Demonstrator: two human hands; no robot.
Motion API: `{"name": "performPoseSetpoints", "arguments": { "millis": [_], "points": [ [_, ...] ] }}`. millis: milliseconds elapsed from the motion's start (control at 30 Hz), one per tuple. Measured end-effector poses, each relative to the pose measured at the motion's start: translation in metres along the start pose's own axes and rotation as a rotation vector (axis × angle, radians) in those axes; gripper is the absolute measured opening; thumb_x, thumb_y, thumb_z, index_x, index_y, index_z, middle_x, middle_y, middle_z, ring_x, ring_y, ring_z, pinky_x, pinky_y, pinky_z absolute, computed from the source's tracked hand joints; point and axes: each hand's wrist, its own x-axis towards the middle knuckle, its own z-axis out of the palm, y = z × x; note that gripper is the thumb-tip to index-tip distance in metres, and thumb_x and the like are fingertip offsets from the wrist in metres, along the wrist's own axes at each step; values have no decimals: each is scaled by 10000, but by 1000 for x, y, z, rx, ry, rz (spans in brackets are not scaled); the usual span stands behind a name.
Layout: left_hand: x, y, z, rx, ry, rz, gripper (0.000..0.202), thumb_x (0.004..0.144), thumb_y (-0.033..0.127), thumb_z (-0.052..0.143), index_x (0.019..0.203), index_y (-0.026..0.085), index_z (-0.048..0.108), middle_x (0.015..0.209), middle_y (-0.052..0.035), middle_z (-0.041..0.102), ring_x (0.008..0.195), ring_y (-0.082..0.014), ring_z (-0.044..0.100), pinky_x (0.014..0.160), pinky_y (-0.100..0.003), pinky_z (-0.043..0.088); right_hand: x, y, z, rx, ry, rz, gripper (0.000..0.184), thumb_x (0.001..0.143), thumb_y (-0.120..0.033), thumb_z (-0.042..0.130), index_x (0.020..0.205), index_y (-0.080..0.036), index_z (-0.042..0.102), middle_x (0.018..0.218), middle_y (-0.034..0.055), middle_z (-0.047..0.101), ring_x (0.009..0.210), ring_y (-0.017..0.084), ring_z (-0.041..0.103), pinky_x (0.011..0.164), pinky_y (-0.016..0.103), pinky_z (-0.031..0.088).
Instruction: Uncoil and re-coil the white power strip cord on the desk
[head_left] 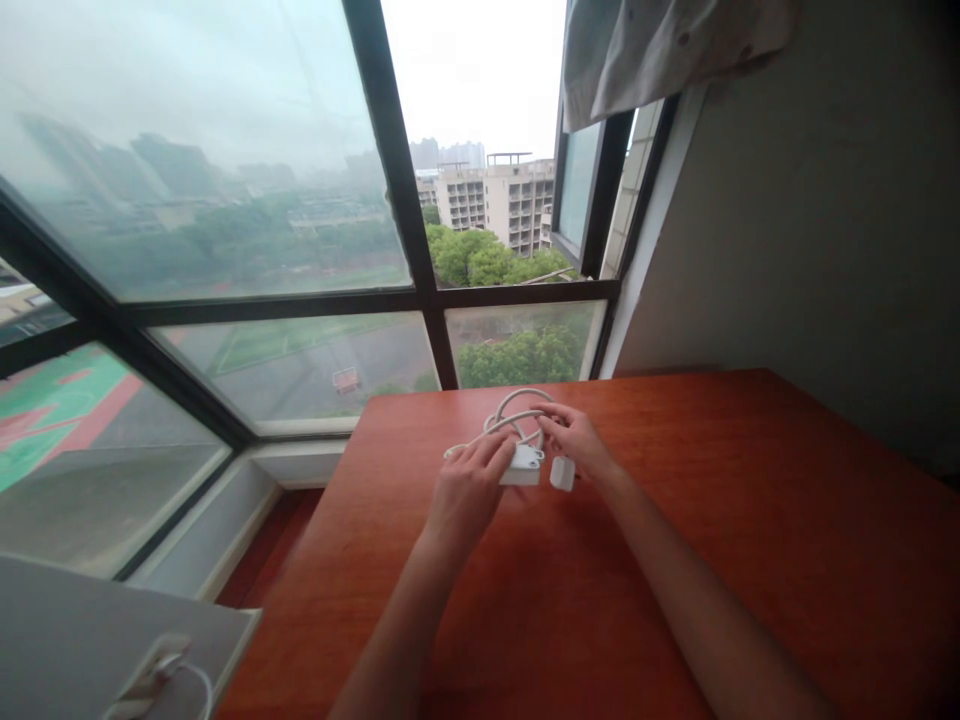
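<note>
Closest to the lens, at 7 o'clock in the head view, a grey flat ledge point(67, 630) carries a white wall plug point(150, 668) with a thin white lead curling off it. 2 bare forearms rise from 6 o'clock over a reddish-brown polished wooden table point(750, 540) toward its far edge.

At the centre, the left hand point(469, 485) lies palm down. Its fingers bend across a white rounded cable point(517, 400) and touch the top of a white square power adapter point(523, 468); whether they grip cannot be told. At its 3 o'clock, the right hand point(577, 440) pinches the cable between thumb and fingertips, where it loops up at 12 o'clock of the adapter. A small white plug point(562, 473) shows just beside the adapter at its 3 o'clock, below the right palm.

Beyond, at 12 o'clock, a dark-framed window point(420, 250) shows buildings and trees. A grey cloth point(660, 45) hangs at 1 o'clock.
</note>
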Motion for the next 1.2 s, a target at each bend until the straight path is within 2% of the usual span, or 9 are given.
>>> {"name": "performPoseSetpoints", "arguments": {
  "millis": [67,167,233,333,467,600,833,1000,1200],
  "points": [
    [1,1,6,73,13,-67,397,865,199,513,1259,235,479,1285,-92,558,1162,-252,521,912,-392,447,2,3,0,-83,-3,-79,418,740,-357,617,1085,-126,669,698,24,647,562,120,543,540,245,446],
    [3,2,14,151,42,-155,420,857,175,502,1271,227,456,1278,-94,550,1162,-259,500,915,-397,438,3,7,3,-249,20,-261,357,753,-313,611,1064,-155,686,980,85,686,774,159,599,711,278,485],
    [4,2,18,202,44,-188,429,850,156,492,1272,222,453,1275,-102,536,1148,-272,489,908,-415,433,2,8,6,-336,32,-335,377,747,-265,603,1106,-172,672,1069,89,665,764,148,584,717,277,485],
    [5,-1,23,249,55,-221,411,848,145,477,1255,205,470,1259,-118,521,1129,-283,475,895,-430,430,-1,5,10,-345,-32,-283,494,715,-204,590,1207,-171,617,1027,76,668,640,112,531,615,250,478],
    [5,-11,27,285,75,-216,375,860,148,468,1226,212,515,1253,-126,506,1129,-294,453,890,-435,424,-8,-1,12,-148,-201,-151,583,701,-191,585,1282,-168,547,1026,62,674,617,107,543,560,234,478],
    [2,-16,27,304,82,-176,369,864,155,477,1215,247,548,1248,-115,507,1132,-300,441,902,-442,405,-12,-5,12,-111,-288,-161,617,700,-185,604,1311,-199,518,1080,53,663,545,82,527,502,227,465],
    [0,-12,16,215,-21,13,339,867,166,484,1169,285,582,1162,-80,590,1164,-273,453,915,-434,354,-8,2,5,-173,-220,-203,547,731,-250,648,1271,-219,560,1107,70,661,740,136,634,627,248,533],
    [-2,-14,7,148,-56,4,301,871,202,501,1158,263,569,1190,-69,593,1180,-253,466,934,-413,349,-4,5,2,-400,-138,-312,514,710,-304,706,1209,-219,614,1006,46,697,672,127,598,630,255,507],
    [-6,-10,-9,80,-167,-29,409,835,132,516,1221,267,515,1245,-73,550,1172,-238,487,939,-390,386,-2,11,0,-369,-95,-274,529,679,-376,745,1164,-193,640,1100,82,682,888,199,639,780,310,509]
  ]
}}
